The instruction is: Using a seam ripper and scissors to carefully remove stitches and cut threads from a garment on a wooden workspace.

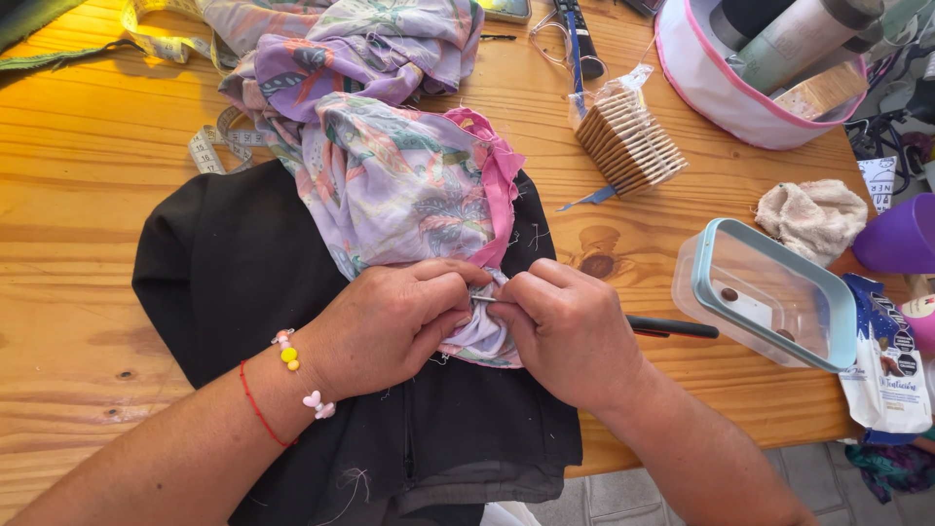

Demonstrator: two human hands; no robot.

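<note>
A lilac floral garment (390, 166) with a pink edge trim (500, 185) lies bunched on a black cloth (234, 273) spread over the wooden table (78, 195). My left hand (390, 326) pinches the garment's lower edge with thumb and fingers. My right hand (570, 331) pinches the same edge right beside it, fingertips touching, with a thin silvery thing between them that is too small to make out. A red thread and a beaded bracelet (297, 375) circle my left wrist.
A tape measure (209, 146) curls at the left. A pack of crackers (628, 141), glasses (550, 39), a clear lidded box (765, 292), a black pen-like tool (672, 328), a beige rag (813, 219), a pink-rimmed basket (721, 93) and a snack bag (886, 370) crowd the right side.
</note>
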